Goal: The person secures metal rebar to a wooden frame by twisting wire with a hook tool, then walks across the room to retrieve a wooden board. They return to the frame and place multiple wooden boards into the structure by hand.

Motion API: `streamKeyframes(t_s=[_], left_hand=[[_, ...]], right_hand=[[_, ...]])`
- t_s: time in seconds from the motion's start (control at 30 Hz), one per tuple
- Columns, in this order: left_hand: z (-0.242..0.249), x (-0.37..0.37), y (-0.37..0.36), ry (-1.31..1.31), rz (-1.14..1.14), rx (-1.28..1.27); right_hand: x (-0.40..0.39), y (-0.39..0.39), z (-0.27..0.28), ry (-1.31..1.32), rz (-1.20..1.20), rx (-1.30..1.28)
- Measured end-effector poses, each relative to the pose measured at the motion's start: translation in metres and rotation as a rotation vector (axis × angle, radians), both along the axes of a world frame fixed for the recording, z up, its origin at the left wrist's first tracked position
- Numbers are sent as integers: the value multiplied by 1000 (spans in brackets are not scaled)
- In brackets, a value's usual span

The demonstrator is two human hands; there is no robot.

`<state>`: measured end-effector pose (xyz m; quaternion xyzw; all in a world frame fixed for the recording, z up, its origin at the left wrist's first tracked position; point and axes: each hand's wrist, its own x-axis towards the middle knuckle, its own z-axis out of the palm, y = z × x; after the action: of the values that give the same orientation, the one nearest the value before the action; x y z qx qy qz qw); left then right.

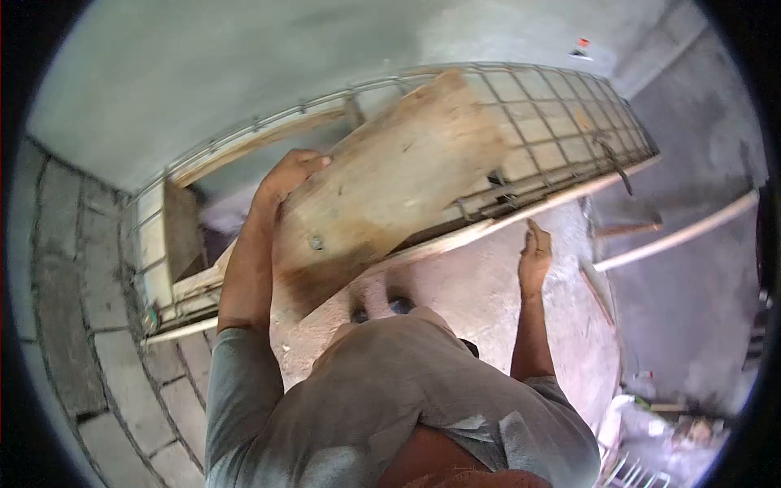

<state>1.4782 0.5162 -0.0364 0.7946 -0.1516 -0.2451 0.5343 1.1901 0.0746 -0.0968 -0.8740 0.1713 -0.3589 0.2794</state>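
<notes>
A broad wooden board (390, 179), stained dark at its lower end, lies tilted across a long wooden form. My left hand (293, 172) grips its upper left edge, the fingertips at the rim and part of the thumb hidden. To the right, my right hand (534, 254) hangs just below the form's front edge strip (561, 198), fingers apart and holding nothing. A grid of steel bars (561, 122) covers the form's right part. On the left, an opening in the form shows beside an upright wooden piece (185, 232).
A block wall (122, 366) rises on the left, a plastered wall (244, 73) behind the form. At right, a long strip of wood (679, 232) leans near the grey wall. Bags and clutter (643, 427) lie at lower right. My feet stand under the form's front edge.
</notes>
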Motion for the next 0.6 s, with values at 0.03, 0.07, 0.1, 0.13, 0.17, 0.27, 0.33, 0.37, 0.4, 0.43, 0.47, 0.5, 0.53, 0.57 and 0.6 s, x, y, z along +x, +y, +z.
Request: streamKeyframes(t_s=[0.03,0.07,0.1,0.13,0.17,0.27,0.33,0.37,0.4,0.43,0.47,0.5,0.53,0.57,0.6], left_hand=[[-16,2,-4,-73,-24,50],[-31,7,-6,-146,-40,99],[-47,15,-6,-137,-67,80],[-63,25,-5,-132,-63,219],[-73,26,-7,-128,-58,362],[-79,14,-10,-659,112,563],[-58,4,-24,-684,99,383],[-48,-7,-34,-705,110,220],[-42,-24,-50,-584,-12,140],[-34,-45,-69,-467,-128,65],[-49,-66,-94,-606,-245,-102],[-54,-95,-120,-675,-317,-146],[-24,-126,-141,-434,-337,-173],[5,-148,-158,-192,-352,-202],[11,-157,-173,-207,-340,-192]], right_hand=[[-8,4,9,24,11,68],[-17,15,25,54,-18,225],[-25,24,40,81,-44,386],[-33,26,47,90,-69,372],[-41,28,50,72,-71,505],[-61,38,47,-2,-75,701],[-62,43,42,-34,-10,722],[-57,49,44,-21,13,743],[-49,51,41,-31,100,813],[-40,53,37,-43,193,888],[-28,60,36,-47,249,930],[-15,65,39,-60,308,972],[-3,64,41,-29,447,995],[8,66,43,5,454,1060],[18,64,44,29,506,1037]])
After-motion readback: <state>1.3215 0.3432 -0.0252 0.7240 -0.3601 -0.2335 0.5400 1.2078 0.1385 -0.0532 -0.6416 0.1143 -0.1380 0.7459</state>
